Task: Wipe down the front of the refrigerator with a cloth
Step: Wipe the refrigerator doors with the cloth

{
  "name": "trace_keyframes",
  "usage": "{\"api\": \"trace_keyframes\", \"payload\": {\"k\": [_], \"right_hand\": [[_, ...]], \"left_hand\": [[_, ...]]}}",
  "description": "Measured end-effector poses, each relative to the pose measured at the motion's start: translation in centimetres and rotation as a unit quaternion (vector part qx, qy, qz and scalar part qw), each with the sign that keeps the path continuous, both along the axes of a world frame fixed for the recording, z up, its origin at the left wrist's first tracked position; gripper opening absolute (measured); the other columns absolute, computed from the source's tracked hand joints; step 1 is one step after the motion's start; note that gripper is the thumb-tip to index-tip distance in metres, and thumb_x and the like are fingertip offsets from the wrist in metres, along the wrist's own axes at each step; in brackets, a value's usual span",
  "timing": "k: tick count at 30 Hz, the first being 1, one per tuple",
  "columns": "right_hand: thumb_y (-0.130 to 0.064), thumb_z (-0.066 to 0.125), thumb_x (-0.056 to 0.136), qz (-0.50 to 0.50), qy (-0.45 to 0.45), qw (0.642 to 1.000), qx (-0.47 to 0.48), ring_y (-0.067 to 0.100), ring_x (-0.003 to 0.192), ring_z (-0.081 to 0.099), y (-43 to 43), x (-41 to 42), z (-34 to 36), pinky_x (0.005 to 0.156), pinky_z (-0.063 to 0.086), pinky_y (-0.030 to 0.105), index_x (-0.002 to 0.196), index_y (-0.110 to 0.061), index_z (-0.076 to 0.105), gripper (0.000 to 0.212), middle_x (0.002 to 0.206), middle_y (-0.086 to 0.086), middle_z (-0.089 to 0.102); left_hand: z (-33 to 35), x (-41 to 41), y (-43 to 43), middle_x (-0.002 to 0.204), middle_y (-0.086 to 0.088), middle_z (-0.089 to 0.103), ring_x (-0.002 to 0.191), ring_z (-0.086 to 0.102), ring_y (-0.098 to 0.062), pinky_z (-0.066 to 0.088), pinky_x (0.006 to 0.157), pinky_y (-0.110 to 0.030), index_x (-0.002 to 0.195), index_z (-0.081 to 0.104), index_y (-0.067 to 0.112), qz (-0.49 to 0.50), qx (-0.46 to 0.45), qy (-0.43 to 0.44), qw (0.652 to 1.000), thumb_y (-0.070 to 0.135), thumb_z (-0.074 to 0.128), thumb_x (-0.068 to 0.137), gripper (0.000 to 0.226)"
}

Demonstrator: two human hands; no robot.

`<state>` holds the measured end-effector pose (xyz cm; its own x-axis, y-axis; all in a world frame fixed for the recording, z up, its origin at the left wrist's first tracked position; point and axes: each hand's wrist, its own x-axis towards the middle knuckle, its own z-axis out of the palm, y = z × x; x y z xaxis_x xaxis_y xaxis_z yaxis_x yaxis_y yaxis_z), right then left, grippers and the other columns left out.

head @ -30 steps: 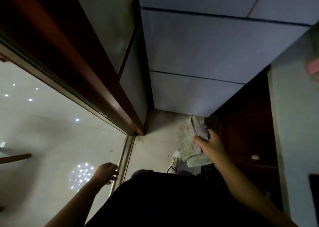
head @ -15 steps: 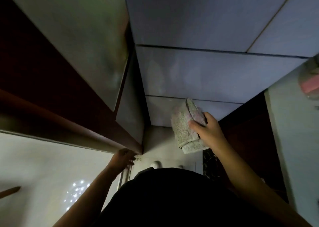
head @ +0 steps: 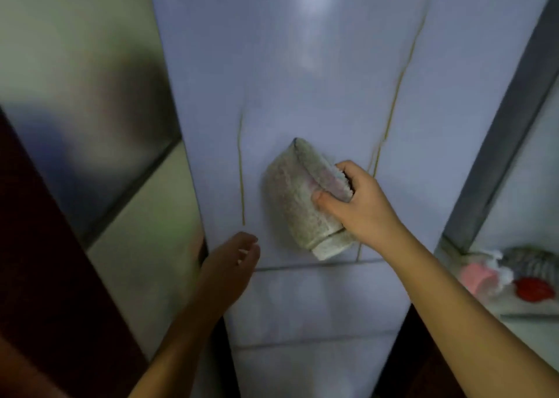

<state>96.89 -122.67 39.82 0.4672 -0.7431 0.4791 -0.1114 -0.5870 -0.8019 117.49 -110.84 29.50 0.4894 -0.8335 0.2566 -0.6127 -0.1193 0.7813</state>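
Right hand (head: 357, 204) gripped the soft-looking, probably light cloth (head: 296, 198) by its folded edge against the slick fridge door (head: 302, 65), left hand (head: 233, 261) relaxed and empty just beside it.

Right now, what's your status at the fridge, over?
Right hand grips folded cloth against refrigerator front. Left hand open, empty, near door's left edge. Yellowish streaks either side of cloth; nothing blocking.

Refrigerator door (head: 302, 80) lies bare above the cloth (head: 296, 204); glossy panel (head: 90, 65) hems left, grey post (head: 508, 125) right.
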Motion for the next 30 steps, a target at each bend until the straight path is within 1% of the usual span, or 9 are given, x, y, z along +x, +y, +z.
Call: {"api": "trace_keyframes", "payload": {"k": [3,7,9,12,15,17,20,26,30], "right_hand": [[-0.036,0.072,0.077,-0.013,-0.018,0.996,-0.089,0.025,0.077,0.064,-1.0,1.0,7.2,0.069,0.052,0.044,0.094,-0.020,0.057,0.027,0.082,0.004,0.064],[-0.025,0.075,0.084,-0.024,-0.043,0.983,-0.174,0.019,0.075,0.062,-1.8,2.0,14.5,0.067,0.050,0.038,0.095,-0.019,0.056,0.022,0.081,0.002,0.063],[-0.024,0.074,0.085,-0.032,-0.049,0.976,-0.210,0.015,0.073,0.061,-2.3,2.4,17.3,0.066,0.049,0.036,0.095,-0.022,0.056,0.021,0.080,-0.002,0.063],[-0.028,0.073,0.083,-0.055,-0.069,0.960,-0.266,0.012,0.072,0.060,-3.0,3.5,21.4,0.065,0.048,0.035,0.095,-0.026,0.055,0.021,0.079,-0.006,0.062],[-0.031,0.070,0.084,-0.082,-0.076,0.936,-0.333,0.009,0.071,0.057,-3.4,5.4,26.2,0.059,0.044,0.028,0.095,-0.029,0.050,0.023,0.077,-0.011,0.058],[-0.033,0.068,0.085,-0.104,-0.068,0.918,-0.376,0.013,0.072,0.055,-3.8,6.6,29.0,0.057,0.040,0.024,0.098,-0.028,0.048,0.025,0.078,-0.012,0.056],[-0.033,0.066,0.088,-0.136,-0.061,0.899,-0.411,0.016,0.075,0.052,-4.8,8.0,31.6,0.057,0.035,0.021,0.098,-0.026,0.046,0.023,0.086,-0.007,0.056],[-0.037,0.066,0.090,-0.164,-0.015,0.861,-0.482,0.014,0.077,0.043,-5.2,10.1,32.1,0.058,0.027,0.015,0.104,-0.023,0.052,0.024,0.096,-0.008,0.043],[-0.034,0.065,0.089,-0.137,0.045,0.848,-0.509,0.017,0.080,0.047,-5.3,10.1,30.2,0.060,0.032,0.028,0.106,-0.020,0.055,0.025,0.094,-0.006,0.044]], "left_hand": [[7.6,0.6,-1.6,0.090,0.009,0.069,0.079,0.066,-0.009,0.047,0.068,-0.018,0.107,0.065,0.027,0.046,-0.080,-0.076,0.993,0.030,0.059,0.097,0.012],[14.9,2.4,-2.9,0.100,0.012,0.067,0.086,0.063,-0.006,0.049,0.077,-0.027,0.117,0.063,0.025,0.078,-0.165,-0.136,0.974,0.032,0.056,0.098,0.022],[17.8,3.1,-3.4,0.107,0.013,0.064,0.091,0.061,-0.006,0.045,0.080,-0.026,0.123,0.062,0.024,0.090,-0.198,-0.162,0.963,0.034,0.055,0.098,0.028],[22.0,3.8,-4.5,0.124,0.009,0.061,0.111,0.058,-0.010,0.045,0.091,-0.025,0.128,0.059,0.021,0.121,-0.275,-0.242,0.923,0.038,0.051,0.099,0.034],[25.7,4.8,-6.4,0.139,-0.004,0.055,0.129,0.051,-0.022,0.048,0.104,-0.038,0.134,0.056,0.016,0.160,-0.315,-0.345,0.870,0.047,0.045,0.095,0.051],[27.0,5.5,-7.4,0.144,-0.007,0.052,0.133,0.048,-0.026,0.046,0.106,-0.044,0.135,0.057,0.015,0.187,-0.320,-0.375,0.850,0.048,0.046,0.094,0.054],[26.9,5.9,-8.4,0.152,-0.007,0.046,0.140,0.042,-0.025,0.042,0.109,-0.043,0.139,0.055,0.018,0.207,-0.322,-0.398,0.834,0.051,0.047,0.094,0.056],[25.6,7.1,-9.6,0.162,-0.007,0.032,0.149,0.032,-0.026,0.033,0.115,-0.041,0.147,0.047,0.022,0.217,-0.311,-0.445,0.812,0.060,0.047,0.092,0.067],[25.4,7.5,-9.8,0.164,-0.008,0.029,0.151,0.030,-0.026,0.032,0.116,-0.042,0.150,0.042,0.022,0.219,-0.309,-0.460,0.803,0.061,0.052,0.091,0.071]]}}
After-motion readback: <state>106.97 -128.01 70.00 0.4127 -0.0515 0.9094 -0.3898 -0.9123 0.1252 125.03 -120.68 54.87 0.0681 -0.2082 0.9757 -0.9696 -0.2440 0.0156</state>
